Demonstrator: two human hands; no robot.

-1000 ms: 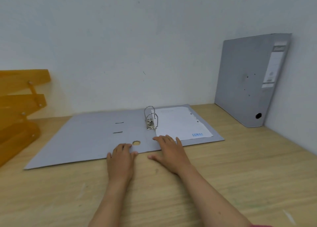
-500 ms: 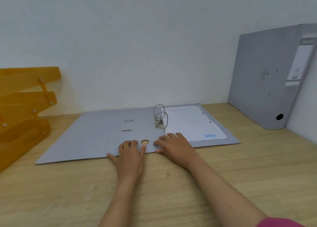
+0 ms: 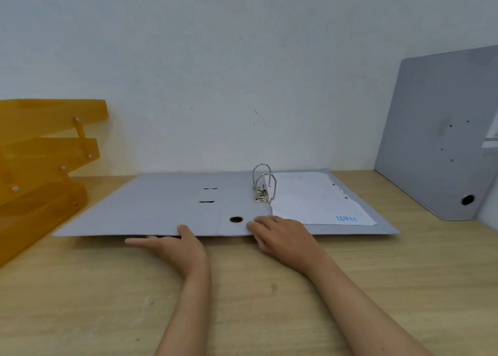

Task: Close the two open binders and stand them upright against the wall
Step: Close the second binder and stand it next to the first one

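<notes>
A grey binder [image 3: 161, 207] lies open and flat on the wooden desk [image 3: 269, 301], metal rings [image 3: 264, 182] upright near its spine and a white sheet [image 3: 318, 202] on its right half. My left hand [image 3: 180, 248] grips the near edge of the left cover, thumb on top and fingers slid underneath. My right hand [image 3: 283, 237] presses flat on the near edge by the spine, next to the finger hole [image 3: 236, 219]. A second grey binder [image 3: 436, 145] stands closed and upright at the right, leaning toward the side wall.
An orange stacked letter tray [image 3: 40, 172] stands at the left, close to the open binder's left cover. The white wall [image 3: 242, 72] runs right behind the binder. Bare desk surface stretches in front of my hands.
My left hand slid left and tucked its fingers under the left cover's near edge, thumb on top. My right hand stayed by the spine. The view shifted closer and to the left.
</notes>
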